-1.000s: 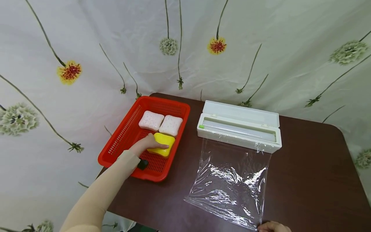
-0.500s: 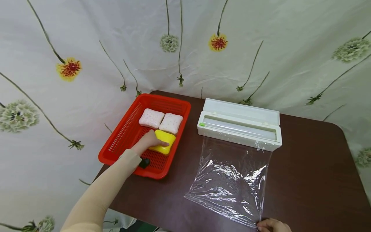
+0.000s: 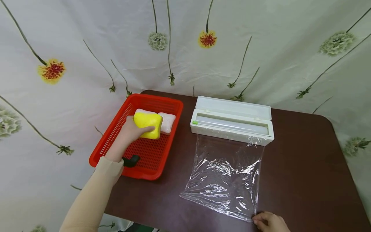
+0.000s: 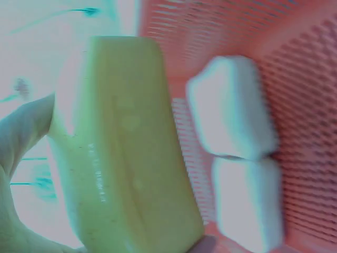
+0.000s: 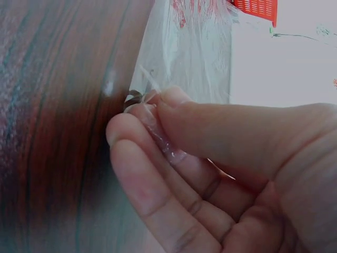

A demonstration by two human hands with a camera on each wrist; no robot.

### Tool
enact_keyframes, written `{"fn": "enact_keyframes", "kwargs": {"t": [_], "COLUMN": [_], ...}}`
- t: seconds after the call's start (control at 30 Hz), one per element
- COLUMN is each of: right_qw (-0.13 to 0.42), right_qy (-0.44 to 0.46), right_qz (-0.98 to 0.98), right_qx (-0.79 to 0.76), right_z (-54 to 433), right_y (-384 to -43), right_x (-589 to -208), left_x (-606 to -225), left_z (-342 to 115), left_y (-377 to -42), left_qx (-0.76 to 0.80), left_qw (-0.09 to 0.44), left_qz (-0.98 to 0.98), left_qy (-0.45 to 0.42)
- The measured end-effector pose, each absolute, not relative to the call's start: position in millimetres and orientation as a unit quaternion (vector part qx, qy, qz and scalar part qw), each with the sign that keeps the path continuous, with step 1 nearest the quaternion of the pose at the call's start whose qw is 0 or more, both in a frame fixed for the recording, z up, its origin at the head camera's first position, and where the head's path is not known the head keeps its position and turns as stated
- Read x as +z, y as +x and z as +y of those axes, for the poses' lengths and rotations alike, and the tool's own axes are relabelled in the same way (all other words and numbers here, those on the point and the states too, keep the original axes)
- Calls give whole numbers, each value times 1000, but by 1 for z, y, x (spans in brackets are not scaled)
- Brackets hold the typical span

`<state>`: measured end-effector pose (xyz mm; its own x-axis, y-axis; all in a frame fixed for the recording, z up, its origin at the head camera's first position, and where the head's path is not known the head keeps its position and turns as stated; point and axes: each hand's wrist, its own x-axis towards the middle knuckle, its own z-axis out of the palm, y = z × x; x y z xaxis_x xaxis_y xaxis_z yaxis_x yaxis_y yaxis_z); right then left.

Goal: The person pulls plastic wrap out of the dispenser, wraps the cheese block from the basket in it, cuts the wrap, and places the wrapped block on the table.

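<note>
My left hand [image 3: 131,129] grips a yellow soap-bar-shaped block [image 3: 148,124], thumb on one side and fingers on the other, raised over the red basket [image 3: 95,154]. In the left wrist view the yellow block [image 4: 131,142] fills the middle, with small lettering on one face. Two white speckled blocks of like shape, one of them [image 3: 167,123] partly covered by the yellow one, lie in the basket. My right hand [image 3: 270,221] pinches the near right corner of a clear plastic wrap sheet [image 3: 223,183]; the right wrist view shows the film [image 5: 168,153] between thumb and fingers.
A white wrap dispenser [image 3: 232,127] with its lid up stands at the back of the dark brown table [image 3: 307,167]; the sheet runs from it toward the front edge. A flowered cloth [image 3: 185,48] hangs behind. Something black [image 3: 131,161] shows by the left wrist.
My left hand has lifted the yellow block from the basket floor, up and to the left, and tilted it. The right hand keeps its pinch on the wrap. The head view has shifted slightly.
</note>
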<state>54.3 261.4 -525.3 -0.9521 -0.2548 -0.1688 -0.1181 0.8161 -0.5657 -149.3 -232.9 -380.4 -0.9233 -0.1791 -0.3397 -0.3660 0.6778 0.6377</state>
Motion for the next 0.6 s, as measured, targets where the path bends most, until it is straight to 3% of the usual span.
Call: {"fn": "enact_keyframes", "kwargs": {"t": [0.27,0.47,0.6], "right_qw": [130,120,108], "right_qy": [-30,-22,-27], "right_qz": [954,954,954], "right_qx": [-269,-274,-278], "right_z": [253,252,253], "right_y": [51,52,53], "right_x": [-520,-517,-517], "left_x": [-355,-369,-390], "left_z": [-177,-122,-87], "left_y": [-114,-89,-78], "left_qx": [448,489,503], "left_qw": [51,0,-7], "left_qz": [887,871,864], "left_qy": [-99,-54,-21]}}
